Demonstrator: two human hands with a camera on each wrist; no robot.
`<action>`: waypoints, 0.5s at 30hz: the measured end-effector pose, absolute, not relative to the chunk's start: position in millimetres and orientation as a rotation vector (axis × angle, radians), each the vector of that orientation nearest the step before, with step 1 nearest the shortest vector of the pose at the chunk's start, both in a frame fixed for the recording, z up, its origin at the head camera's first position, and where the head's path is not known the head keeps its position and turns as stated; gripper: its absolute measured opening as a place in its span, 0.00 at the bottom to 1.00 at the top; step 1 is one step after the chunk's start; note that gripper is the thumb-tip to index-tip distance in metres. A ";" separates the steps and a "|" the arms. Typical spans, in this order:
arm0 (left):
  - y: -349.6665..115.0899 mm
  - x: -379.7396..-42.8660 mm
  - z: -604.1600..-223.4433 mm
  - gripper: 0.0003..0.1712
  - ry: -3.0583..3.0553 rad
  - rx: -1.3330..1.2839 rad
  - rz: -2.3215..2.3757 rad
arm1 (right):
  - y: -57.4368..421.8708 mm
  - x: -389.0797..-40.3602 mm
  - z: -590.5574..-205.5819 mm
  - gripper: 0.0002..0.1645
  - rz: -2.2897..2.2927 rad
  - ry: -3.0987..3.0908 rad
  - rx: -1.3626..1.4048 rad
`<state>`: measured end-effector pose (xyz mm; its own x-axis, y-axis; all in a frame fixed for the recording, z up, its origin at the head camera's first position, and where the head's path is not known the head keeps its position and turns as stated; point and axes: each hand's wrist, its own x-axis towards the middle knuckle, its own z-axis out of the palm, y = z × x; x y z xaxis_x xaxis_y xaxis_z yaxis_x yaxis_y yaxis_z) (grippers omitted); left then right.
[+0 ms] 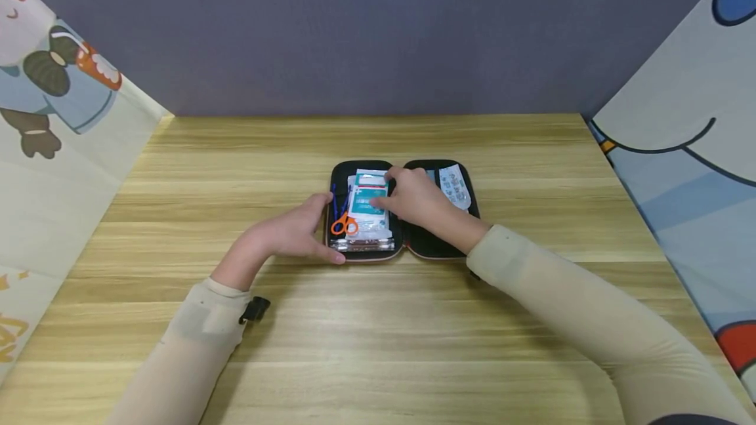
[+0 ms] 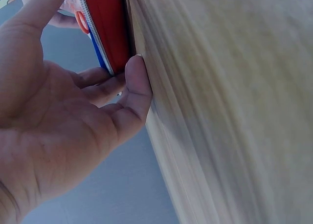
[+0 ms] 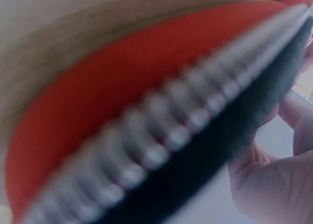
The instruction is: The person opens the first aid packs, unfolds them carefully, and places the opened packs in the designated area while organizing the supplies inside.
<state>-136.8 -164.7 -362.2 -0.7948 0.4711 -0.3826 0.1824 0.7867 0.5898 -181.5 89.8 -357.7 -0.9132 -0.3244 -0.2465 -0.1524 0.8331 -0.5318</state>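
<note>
An unzipped first-aid case [image 1: 419, 241] lies open on the table, black inside and red outside. My left hand [image 1: 298, 229] touches its left side, fingers along the edge and thumb by the near corner; the left wrist view shows the red wall [image 2: 110, 28] against the fingertips. Over the left half, my right hand [image 1: 418, 197] pinches the right edge of a green-and-white packet [image 1: 363, 201], thumb on its face; the fingertips are partly hidden. Left of the packet are orange-handled scissors [image 1: 344, 224] and a thin blue tool [image 1: 335, 201].
A shiny clear-wrapped item [image 1: 366, 245] lies along the left half's near edge. A white printed packet [image 1: 455, 187] sits in the right half. The wooden table [image 1: 378, 333] meets a grey panel [image 1: 378, 31] behind and cartoon-printed sheets on both sides.
</note>
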 end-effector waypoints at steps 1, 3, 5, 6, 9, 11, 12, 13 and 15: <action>-164.7 -136.7 -362.2 0.80 2.452 0.485 0.734 | 89.7 -181.5 -357.7 0.43 -0.742 2.683 -0.357; -164.8 -136.5 -362.2 0.80 2.456 0.484 0.732 | 89.9 -181.5 -358.5 0.42 -0.749 2.679 -0.351; -164.8 -136.1 -362.0 0.80 2.458 0.484 0.727 | 90.7 -181.5 -359.4 0.40 -0.769 2.673 -0.353; -164.9 -136.1 -362.1 0.80 2.460 0.485 0.726 | 91.3 -181.5 -359.4 0.39 -0.784 2.669 -0.352; -165.0 -136.2 -362.2 0.80 2.463 0.487 0.726 | 93.7 -181.3 -358.5 0.36 -0.858 2.653 -0.352; -164.9 -136.4 -362.7 0.80 2.464 0.490 0.726 | 96.0 -181.3 -356.6 0.33 -0.914 2.650 -0.360; -164.8 -136.7 -363.1 0.80 2.466 0.489 0.724 | 97.3 -181.4 -355.6 0.32 -0.940 2.652 -0.364; -164.7 -136.8 -363.2 0.80 2.465 0.489 0.725 | 98.8 -181.4 -354.4 0.31 -0.964 2.652 -0.368; -164.6 -136.9 -363.1 0.80 2.464 0.490 0.727 | 102.3 -181.8 -351.6 0.29 -1.008 2.651 -0.375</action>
<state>-136.9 -164.6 -363.1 -0.7993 0.4689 -0.3757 0.1897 0.7902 0.5827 -181.8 102.3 -351.6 -0.9272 -0.3358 -0.1662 -0.1404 0.7227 -0.6768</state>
